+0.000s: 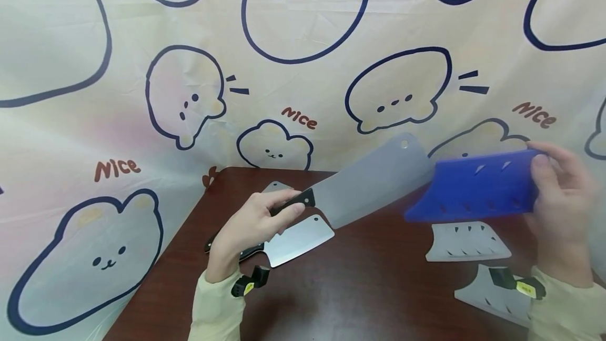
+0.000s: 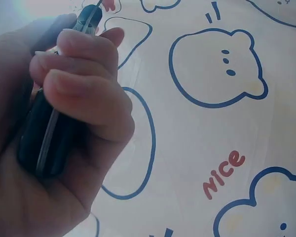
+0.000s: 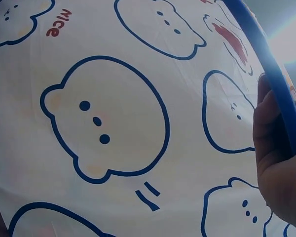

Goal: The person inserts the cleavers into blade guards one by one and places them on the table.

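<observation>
My left hand (image 1: 258, 220) grips the black handle (image 2: 52, 133) of a large cleaver (image 1: 374, 183), its wide blade raised to the right above the table. In the head view, my right hand (image 1: 563, 188) holds a blue blade guard (image 1: 478, 186) by its right end, thumb on the near face. The guard's thin edge (image 3: 271, 64) shows along the fingers in the right wrist view. The blade's far end is right at the guard's left end. Below my left hand lies a smaller cleaver (image 1: 300, 241), its handle partly hidden.
Behind the left hand, another blade (image 1: 276, 187) lies mostly covered on the dark brown table (image 1: 369, 288). Two pale blade guards lie at the right, one (image 1: 466, 242) under the blue guard and one (image 1: 492, 296) partly behind the right wrist. A cartoon-printed curtain (image 1: 293, 88) surrounds the table.
</observation>
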`<action>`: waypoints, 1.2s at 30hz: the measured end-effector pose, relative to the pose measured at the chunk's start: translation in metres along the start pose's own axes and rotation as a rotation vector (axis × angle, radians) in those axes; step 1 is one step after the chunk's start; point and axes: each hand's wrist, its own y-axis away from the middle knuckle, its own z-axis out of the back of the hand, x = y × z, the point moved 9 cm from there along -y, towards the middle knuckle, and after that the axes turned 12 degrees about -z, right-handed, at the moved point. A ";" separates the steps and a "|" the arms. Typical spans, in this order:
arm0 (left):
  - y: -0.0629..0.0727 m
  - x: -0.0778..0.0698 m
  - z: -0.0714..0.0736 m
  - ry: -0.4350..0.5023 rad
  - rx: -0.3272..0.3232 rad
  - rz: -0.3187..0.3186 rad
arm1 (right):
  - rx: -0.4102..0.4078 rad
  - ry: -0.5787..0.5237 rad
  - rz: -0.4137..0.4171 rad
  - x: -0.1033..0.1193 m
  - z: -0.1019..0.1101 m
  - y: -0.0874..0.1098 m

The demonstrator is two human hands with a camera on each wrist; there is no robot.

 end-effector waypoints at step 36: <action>0.021 0.002 -0.004 0.046 0.225 0.100 | 0.019 0.230 0.079 0.010 -0.018 0.013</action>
